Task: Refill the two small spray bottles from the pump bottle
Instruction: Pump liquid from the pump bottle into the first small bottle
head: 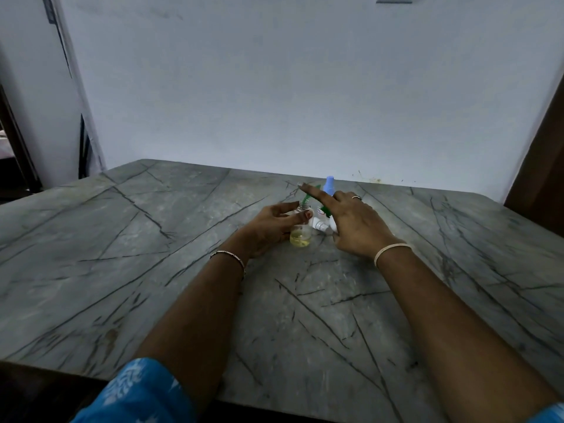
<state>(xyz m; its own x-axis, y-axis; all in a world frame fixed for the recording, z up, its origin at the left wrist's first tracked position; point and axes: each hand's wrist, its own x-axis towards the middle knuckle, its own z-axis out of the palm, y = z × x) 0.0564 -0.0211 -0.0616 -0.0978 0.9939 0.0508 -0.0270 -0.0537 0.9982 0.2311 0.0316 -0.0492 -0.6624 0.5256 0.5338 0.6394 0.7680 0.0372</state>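
A small clear spray bottle (300, 236) with yellowish liquid at its bottom stands upright on the grey marble table (152, 239); its threaded neck is uncovered. My left hand (271, 222) wraps around it from the left. My right hand (351, 221) holds the green-headed pump bottle (326, 210), tilted left, with its green spout (309, 195) over the small bottle's neck and my forefinger stretched along the pump head. A blue-capped bottle (329, 184) stands just behind my right hand. A white cap or spray top (320, 225) lies on the table between my hands.
A pale blue wall rises right behind the table's far edge. A dark wooden frame (540, 154) stands at the right, and a dark doorway (12, 141) at the far left. The table's near edge runs below my forearms.
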